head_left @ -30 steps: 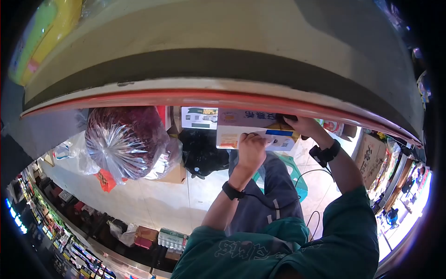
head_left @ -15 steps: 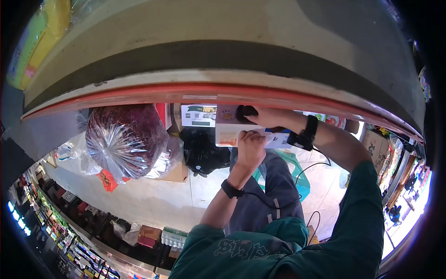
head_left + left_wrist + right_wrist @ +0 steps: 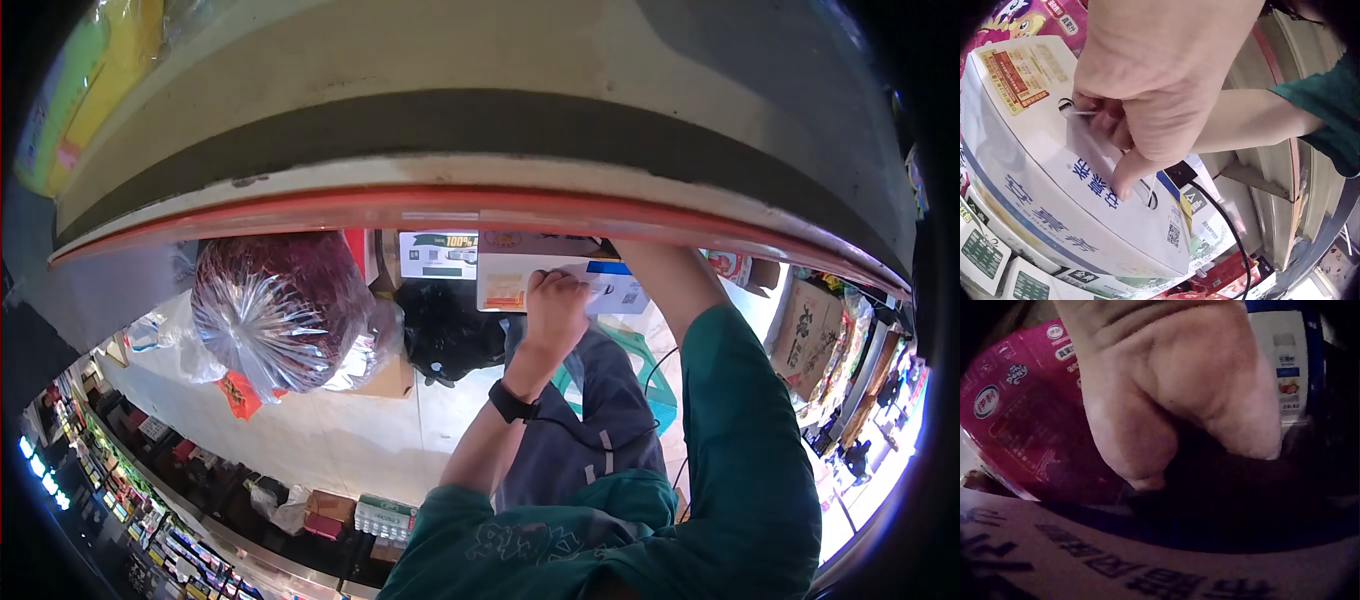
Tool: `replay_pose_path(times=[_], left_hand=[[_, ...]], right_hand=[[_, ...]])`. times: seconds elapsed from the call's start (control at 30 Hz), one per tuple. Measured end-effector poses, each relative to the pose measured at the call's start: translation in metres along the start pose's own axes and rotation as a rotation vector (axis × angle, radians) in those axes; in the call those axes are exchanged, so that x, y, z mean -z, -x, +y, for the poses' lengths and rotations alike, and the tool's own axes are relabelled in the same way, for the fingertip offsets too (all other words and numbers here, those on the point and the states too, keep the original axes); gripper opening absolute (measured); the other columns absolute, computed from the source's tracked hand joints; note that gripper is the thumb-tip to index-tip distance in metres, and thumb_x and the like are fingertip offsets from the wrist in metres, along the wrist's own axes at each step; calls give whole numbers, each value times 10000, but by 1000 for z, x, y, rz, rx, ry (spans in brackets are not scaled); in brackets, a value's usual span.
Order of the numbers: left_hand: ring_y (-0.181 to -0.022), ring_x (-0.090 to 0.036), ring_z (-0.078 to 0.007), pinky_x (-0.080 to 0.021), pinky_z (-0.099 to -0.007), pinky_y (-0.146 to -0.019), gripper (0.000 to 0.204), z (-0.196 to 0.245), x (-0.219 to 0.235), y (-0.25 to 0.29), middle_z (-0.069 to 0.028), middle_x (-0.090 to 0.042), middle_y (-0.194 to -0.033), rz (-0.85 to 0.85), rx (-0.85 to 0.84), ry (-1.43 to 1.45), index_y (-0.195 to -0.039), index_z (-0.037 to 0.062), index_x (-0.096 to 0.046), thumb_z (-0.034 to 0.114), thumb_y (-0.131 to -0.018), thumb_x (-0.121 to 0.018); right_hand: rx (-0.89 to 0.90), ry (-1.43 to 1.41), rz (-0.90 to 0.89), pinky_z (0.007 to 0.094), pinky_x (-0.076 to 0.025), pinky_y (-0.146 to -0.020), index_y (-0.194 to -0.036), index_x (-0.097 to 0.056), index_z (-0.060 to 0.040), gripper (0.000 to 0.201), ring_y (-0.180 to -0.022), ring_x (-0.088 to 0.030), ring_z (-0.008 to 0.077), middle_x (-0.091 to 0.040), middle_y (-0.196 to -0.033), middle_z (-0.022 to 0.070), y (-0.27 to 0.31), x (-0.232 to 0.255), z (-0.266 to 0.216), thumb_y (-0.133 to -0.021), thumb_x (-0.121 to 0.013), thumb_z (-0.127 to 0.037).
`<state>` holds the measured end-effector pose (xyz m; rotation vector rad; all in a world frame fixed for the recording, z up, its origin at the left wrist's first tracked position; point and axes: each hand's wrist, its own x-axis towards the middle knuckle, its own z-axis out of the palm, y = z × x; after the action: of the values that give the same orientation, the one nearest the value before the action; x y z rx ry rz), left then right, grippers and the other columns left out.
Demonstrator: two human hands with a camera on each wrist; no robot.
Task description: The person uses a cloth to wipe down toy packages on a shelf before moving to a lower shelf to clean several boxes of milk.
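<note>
My left hand (image 3: 557, 315) grips the plastic carry handle of a white drink carton (image 3: 1029, 131) with blue lettering. In the left wrist view its fingers curl under the handle (image 3: 1088, 144), with the thumb on the near side. My right arm reaches past the carton under the red-edged counter, so that hand is hidden in the head view. The right wrist view shows my right hand (image 3: 1172, 394) pointing down behind a printed carton side (image 3: 1147, 569). A pink carton (image 3: 1022, 412) and a blue-and-white carton (image 3: 1288, 369) flank it. Its fingertips vanish in dark shadow.
The counter's red edge (image 3: 400, 207) overhangs the work. To the left stand a black plastic bag (image 3: 450, 330) and a large clear bag (image 3: 280, 310) with dark red contents. A green stool (image 3: 655, 390) is by the person's legs. A cable (image 3: 1222, 219) trails from the left wrist.
My right hand has gone from the carton's right end across its top, then deeper under the counter and out of the head view. My left hand keeps hold of the handle.
</note>
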<state>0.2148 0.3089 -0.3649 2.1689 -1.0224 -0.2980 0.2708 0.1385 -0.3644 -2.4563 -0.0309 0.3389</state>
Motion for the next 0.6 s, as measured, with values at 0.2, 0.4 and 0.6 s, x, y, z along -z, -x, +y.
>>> replay_pose_path(times=[0.2, 0.4, 0.6], left_hand=[[-684, -611, -272, -424, -393, -659, 75, -1, 3, -10, -82, -606, -637, -25, 22, -33, -580, 86, -593, 61, -646, -620], [-700, -625, -239, -416, -358, -680, 61, 2, 4, -16, -72, -640, -658, -40, 41, 2, -634, 106, -665, 62, -595, -647], [-685, -623, -268, -425, -378, -657, 77, -2, 0, -19, -87, -622, -655, -8, 30, 17, -600, 115, -625, 58, -652, -633]], right_hand=[[-62, 5, 17, 421, -487, -809, -1055, -662, -85, 253, -902, -617, 314, -651, -916, 155, 38, 31, 23, -843, -638, -221], [-91, 7, 39, 421, -488, -808, -1046, -664, -85, 248, -902, -619, 313, -651, -907, 156, 69, 61, 29, -839, -640, -218], [18, 10, 126, 421, -489, -806, -1038, -667, -85, 243, -903, -620, 312, -652, -898, 157, 67, 53, 13, -835, -641, -215]])
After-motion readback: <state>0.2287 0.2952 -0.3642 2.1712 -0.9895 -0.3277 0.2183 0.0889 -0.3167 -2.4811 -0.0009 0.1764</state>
